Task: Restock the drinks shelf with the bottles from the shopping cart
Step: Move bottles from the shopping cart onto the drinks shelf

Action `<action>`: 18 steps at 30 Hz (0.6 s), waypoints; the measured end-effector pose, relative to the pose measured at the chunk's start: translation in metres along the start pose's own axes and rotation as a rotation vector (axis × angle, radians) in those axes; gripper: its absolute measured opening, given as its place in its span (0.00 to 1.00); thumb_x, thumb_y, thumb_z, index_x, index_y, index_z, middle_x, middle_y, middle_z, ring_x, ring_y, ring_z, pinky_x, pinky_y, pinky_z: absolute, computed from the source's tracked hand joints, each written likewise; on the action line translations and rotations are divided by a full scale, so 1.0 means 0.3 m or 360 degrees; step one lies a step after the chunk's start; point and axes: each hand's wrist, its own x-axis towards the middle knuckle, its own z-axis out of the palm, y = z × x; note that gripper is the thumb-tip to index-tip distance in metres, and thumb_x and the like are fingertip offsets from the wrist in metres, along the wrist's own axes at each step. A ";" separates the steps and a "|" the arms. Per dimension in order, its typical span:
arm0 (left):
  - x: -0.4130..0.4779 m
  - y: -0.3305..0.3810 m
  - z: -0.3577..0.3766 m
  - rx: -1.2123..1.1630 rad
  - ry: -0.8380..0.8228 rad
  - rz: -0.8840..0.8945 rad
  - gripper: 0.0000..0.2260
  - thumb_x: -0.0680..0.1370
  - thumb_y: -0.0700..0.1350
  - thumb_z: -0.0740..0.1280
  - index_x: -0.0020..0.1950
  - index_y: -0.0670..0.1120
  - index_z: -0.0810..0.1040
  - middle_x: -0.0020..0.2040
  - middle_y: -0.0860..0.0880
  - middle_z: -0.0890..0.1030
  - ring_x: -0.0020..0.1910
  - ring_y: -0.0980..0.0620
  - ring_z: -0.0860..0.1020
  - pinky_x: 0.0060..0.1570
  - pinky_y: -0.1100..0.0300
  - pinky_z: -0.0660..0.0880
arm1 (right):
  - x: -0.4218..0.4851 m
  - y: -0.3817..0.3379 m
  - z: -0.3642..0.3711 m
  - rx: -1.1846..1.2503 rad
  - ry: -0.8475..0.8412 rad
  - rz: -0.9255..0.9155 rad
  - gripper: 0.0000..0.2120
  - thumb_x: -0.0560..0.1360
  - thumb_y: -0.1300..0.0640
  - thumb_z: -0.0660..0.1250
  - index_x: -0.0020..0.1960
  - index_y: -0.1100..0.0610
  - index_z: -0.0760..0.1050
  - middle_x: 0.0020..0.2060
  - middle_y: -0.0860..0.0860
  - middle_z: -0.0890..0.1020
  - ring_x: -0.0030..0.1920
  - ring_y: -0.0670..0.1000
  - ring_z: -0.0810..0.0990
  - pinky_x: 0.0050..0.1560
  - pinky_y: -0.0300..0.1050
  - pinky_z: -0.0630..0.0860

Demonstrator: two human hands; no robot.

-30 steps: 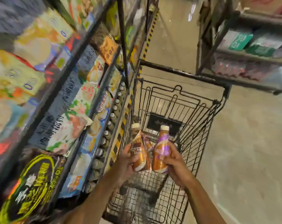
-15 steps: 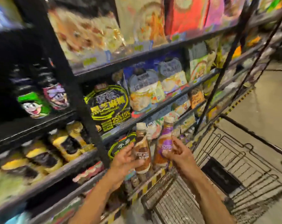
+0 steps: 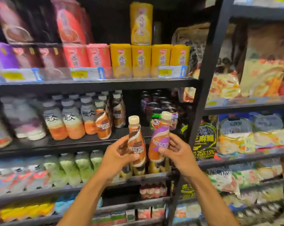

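Left hand (image 3: 120,154): up in front of the shelving, thumb and fingers wrapped round the lower half of a brown-and-orange plastic bottle with a cream cap (image 3: 135,129), grasping it firmly.
Right hand (image 3: 176,152): up alongside, thumb across the front and fingers behind a purple-and-orange plastic bottle with a cream cap (image 3: 159,139), grasping it at mid-body.
Brown-and-orange bottle: near upright, NESCAFE label facing out, carried in the air and not standing on any board.
Purple-and-orange bottle: cap tipped to the right, just beside the other bottle; cannot tell if the two touch.
Black metal drinks shelf (image 3: 82,145): its middle board runs right behind both held bottles.
Same-brand stock: orange-and-brown coffee bottles (image 3: 103,128) stand on that board, left of the held pair.
Further left: grey-capped bottles with orange lower halves (image 3: 71,123) in rows, blurred.
Behind the purple bottle: dark cans with cartoon faces (image 3: 155,122).
Board above: yellow cartons (image 3: 141,61) beside red cartons (image 3: 87,56), one more yellow carton stacked on top, price tags (image 3: 87,73) along the edge.
Board below: pale green bottles (image 3: 69,167) in a row.
Black upright post (image 3: 203,95): stands right of the hands, with bagged snacks (image 3: 235,136) in the bay beyond it.
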 end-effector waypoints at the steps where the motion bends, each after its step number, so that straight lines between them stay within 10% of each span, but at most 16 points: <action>1: 0.019 0.019 -0.044 0.0019 0.0020 0.0041 0.29 0.69 0.30 0.77 0.59 0.59 0.77 0.52 0.59 0.87 0.52 0.59 0.84 0.49 0.65 0.79 | 0.034 -0.011 0.047 -0.0006 -0.0028 -0.0022 0.27 0.71 0.65 0.77 0.66 0.48 0.76 0.57 0.42 0.87 0.60 0.44 0.84 0.56 0.38 0.80; 7: 0.170 0.064 -0.173 0.0244 0.0140 0.0308 0.30 0.73 0.29 0.73 0.59 0.63 0.73 0.50 0.67 0.84 0.54 0.65 0.82 0.52 0.69 0.77 | 0.209 -0.017 0.235 -0.0160 -0.0040 -0.0092 0.23 0.77 0.63 0.74 0.65 0.44 0.74 0.57 0.40 0.86 0.61 0.41 0.82 0.67 0.45 0.76; 12: 0.235 0.000 -0.160 0.0349 0.0182 0.0354 0.31 0.73 0.33 0.75 0.72 0.54 0.74 0.64 0.54 0.81 0.63 0.57 0.80 0.66 0.51 0.77 | 0.280 0.025 0.265 -0.0261 -0.0072 -0.0148 0.25 0.79 0.60 0.73 0.73 0.51 0.73 0.64 0.48 0.83 0.65 0.47 0.81 0.71 0.52 0.75; 18: 0.267 -0.031 -0.121 0.0500 0.0370 0.0425 0.32 0.76 0.35 0.73 0.70 0.64 0.69 0.64 0.61 0.79 0.64 0.65 0.77 0.68 0.55 0.75 | 0.345 0.039 0.258 -0.0349 -0.0170 -0.0170 0.24 0.80 0.63 0.70 0.71 0.45 0.71 0.65 0.48 0.82 0.65 0.44 0.81 0.65 0.41 0.77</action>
